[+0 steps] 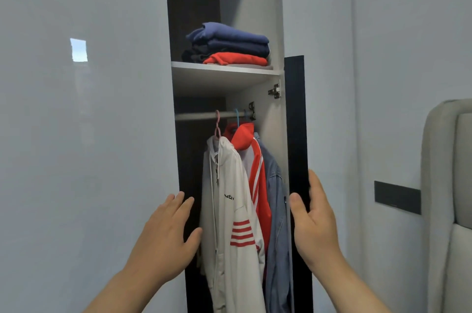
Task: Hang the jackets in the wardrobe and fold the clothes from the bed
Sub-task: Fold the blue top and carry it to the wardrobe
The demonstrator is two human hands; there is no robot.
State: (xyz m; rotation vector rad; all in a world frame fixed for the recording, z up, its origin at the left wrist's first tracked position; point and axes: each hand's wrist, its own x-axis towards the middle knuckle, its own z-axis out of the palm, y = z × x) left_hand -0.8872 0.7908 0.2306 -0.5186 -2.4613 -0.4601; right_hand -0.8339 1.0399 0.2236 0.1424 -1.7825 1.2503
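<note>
The wardrobe stands open in front of me. Three jackets hang on its rail (pixel 199 115): a white jacket (pixel 227 210) with red stripes at the left, a red and white jacket (pixel 255 172) behind it, and a denim jacket (pixel 277 210) at the right. Folded clothes (pixel 229 44), blue, navy and red, are stacked on the shelf (pixel 222 68) above. My right hand (pixel 315 220) grips the edge of the dark wardrobe door (pixel 296 121), thumb in front and fingers behind. My left hand (pixel 166 231) is open with straight fingers at the left edge of the opening, holding nothing.
Glossy pale wardrobe panels (pixel 89 133) fill the left side. At the right stands a padded grey headboard (pixel 449 197), with a dark wall strip (pixel 397 196) beside it. The left part of the rail is bare.
</note>
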